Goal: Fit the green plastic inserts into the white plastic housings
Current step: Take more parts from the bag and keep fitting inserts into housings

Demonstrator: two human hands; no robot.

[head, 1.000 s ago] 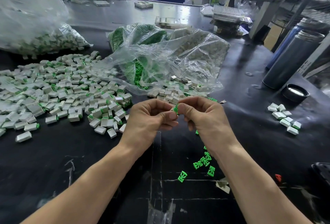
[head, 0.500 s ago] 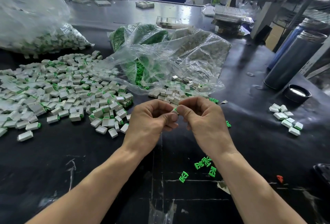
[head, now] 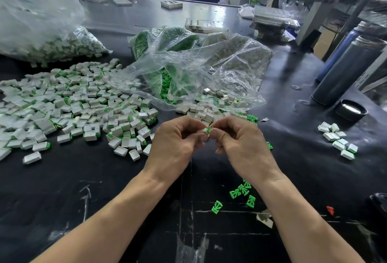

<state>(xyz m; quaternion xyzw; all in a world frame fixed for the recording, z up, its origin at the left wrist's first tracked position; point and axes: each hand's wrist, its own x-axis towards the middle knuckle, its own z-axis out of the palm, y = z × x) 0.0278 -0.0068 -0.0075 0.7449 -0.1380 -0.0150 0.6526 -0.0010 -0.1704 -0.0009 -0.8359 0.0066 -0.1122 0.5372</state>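
Note:
My left hand [head: 174, 147] pinches a small white housing [head: 202, 131] above the black table. My right hand [head: 240, 147] pinches a green insert [head: 209, 130] whose end sits at the housing's mouth; fingers hide most of both parts. Loose green inserts [head: 240, 191] lie on the table under my right forearm. A big spread of white housings with green inserts fitted [head: 73, 107] covers the left of the table. Bare white housings [head: 205, 114] spill from a clear bag just beyond my hands.
Clear bags of green inserts [head: 165, 57] and white housings [head: 234, 63] lie behind my hands; another full bag [head: 52, 47] sits far left. A small group of white housings [head: 337, 139], a black lid [head: 350, 109] and two metal flasks [head: 347, 70] stand at the right.
Both hands have stayed together at the same spot. The green insert shows slightly more between my fingertips, against the white housing.

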